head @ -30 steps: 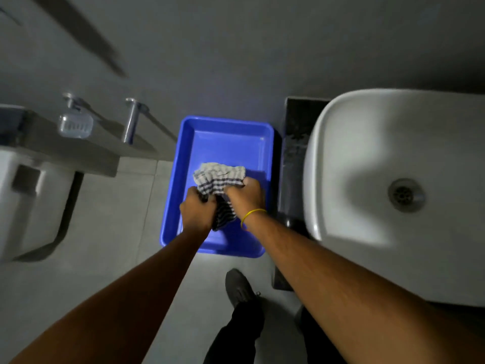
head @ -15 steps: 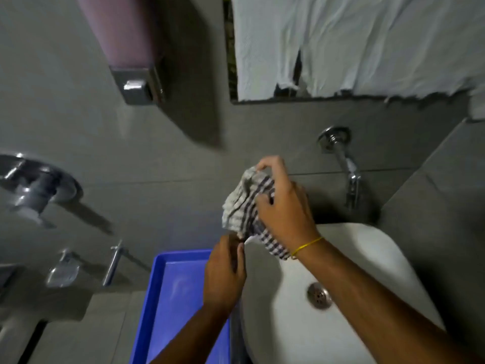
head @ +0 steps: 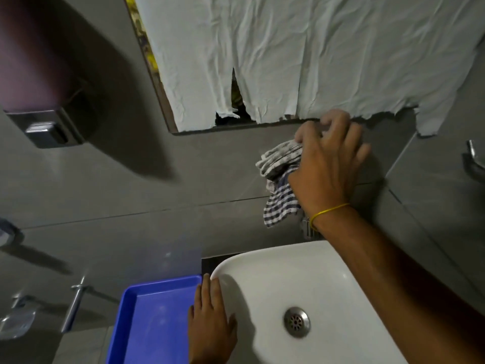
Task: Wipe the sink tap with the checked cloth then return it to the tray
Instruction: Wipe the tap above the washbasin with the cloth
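My right hand point(head: 328, 166) presses the blue-and-white checked cloth point(head: 279, 203) against the grey wall above the white sink point(head: 262, 285), where the tap is mounted. Hand and cloth cover most of the tap; only a bit of its chrome spout end point(head: 309, 231) shows under my wrist. My left hand point(head: 210, 319) lies flat on the sink's left rim and holds nothing. The blue tray point(head: 157, 324) sits just left of the sink with nothing in it.
A mirror covered with torn white paper point(head: 288, 61) hangs above the tap. A soap dispenser point(head: 39, 88) is on the wall at upper left. Chrome fittings point(head: 74, 303) stick out at lower left, another one point(head: 475, 161) at the right edge.
The cloth went up from the tray to the wall. My left hand let go of it and dropped onto the sink rim. My right hand carried it onto the tap.
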